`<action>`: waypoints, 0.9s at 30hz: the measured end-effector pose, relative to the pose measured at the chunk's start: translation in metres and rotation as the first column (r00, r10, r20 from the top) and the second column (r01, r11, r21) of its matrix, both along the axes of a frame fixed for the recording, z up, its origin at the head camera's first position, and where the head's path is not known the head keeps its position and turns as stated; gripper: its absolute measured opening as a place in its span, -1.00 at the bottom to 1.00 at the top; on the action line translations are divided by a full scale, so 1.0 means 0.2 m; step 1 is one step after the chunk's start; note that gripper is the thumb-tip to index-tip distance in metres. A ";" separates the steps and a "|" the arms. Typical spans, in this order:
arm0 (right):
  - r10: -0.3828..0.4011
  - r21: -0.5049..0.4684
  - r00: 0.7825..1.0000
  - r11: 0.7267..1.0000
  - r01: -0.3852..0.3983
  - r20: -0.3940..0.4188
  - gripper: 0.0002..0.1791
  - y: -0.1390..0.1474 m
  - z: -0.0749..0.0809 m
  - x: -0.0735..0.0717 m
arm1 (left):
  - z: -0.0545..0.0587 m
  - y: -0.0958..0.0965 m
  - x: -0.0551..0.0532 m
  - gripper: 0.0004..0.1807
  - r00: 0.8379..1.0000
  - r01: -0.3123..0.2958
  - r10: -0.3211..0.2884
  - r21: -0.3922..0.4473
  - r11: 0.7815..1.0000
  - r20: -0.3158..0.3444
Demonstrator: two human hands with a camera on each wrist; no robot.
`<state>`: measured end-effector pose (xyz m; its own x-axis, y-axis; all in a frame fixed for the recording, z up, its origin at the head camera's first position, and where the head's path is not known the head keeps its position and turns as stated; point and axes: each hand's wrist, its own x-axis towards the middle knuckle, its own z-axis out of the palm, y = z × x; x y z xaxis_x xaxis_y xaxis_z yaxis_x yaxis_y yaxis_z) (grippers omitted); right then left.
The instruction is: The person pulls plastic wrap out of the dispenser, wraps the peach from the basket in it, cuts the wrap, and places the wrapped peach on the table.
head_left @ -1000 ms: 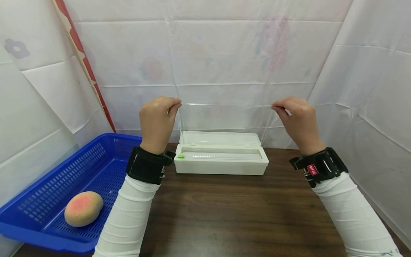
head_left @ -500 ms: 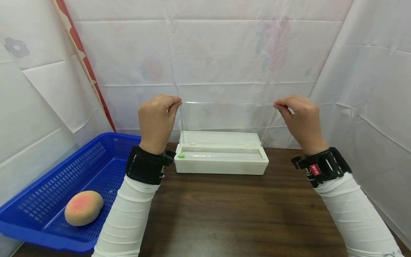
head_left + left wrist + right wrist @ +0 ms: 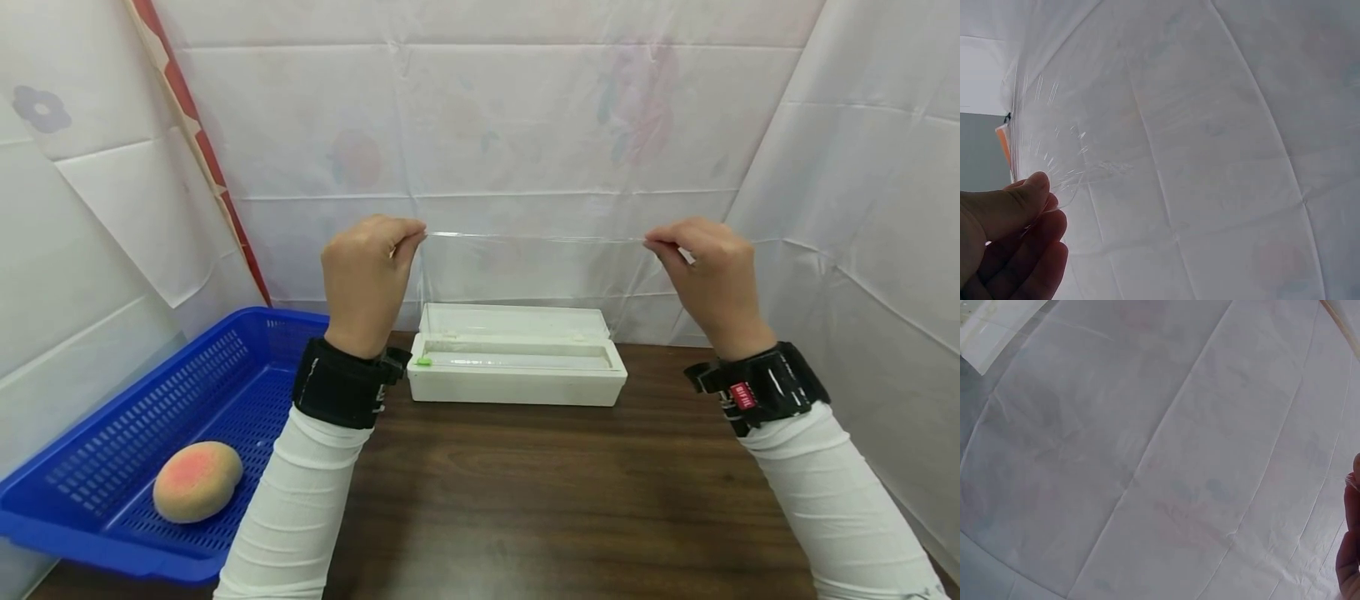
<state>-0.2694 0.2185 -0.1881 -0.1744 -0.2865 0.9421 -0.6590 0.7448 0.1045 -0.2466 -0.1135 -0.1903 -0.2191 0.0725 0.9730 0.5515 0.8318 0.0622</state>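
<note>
A clear sheet of plastic wrap (image 3: 525,267) stretches between my two hands, rising from the white wrap dispenser (image 3: 517,387). My left hand (image 3: 367,279) pinches its upper left corner between thumb and forefinger; creases fan out from that pinch across the plastic wrap (image 3: 1054,147) in the left wrist view. My right hand (image 3: 708,279) pinches the upper right corner, and only its fingers (image 3: 1351,512) show at the edge of the right wrist view. The dispenser's lid (image 3: 517,318) is raised at the back, with a roll inside and a green slider (image 3: 423,362) at the left end of its front edge.
A blue plastic basket (image 3: 135,417) stands at the left on the brown wooden table (image 3: 570,500). In it lies a peach (image 3: 198,482). White sheeting (image 3: 517,125) hangs close behind the dispenser and along both sides.
Both hands have risen slightly. The right one has also shifted outward to the right, and the top edge of the plastic wrap has gone up with them. The dispenser and basket stay put.
</note>
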 end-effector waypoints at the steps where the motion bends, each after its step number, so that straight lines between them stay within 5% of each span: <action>1: -0.002 -0.001 1.000 1.000 0.002 0.000 -0.93 0.00 0.00 0.00 | 0.00 0.00 0.00 -0.91 1.000 0.002 -0.002 0.001 1.000 0.001; 27: -0.031 -0.006 0.999 1.000 0.031 -0.012 -0.92 0.00 0.02 0.05 | 0.01 0.00 0.03 -0.89 0.998 0.014 -0.015 -0.021 1.000 -0.055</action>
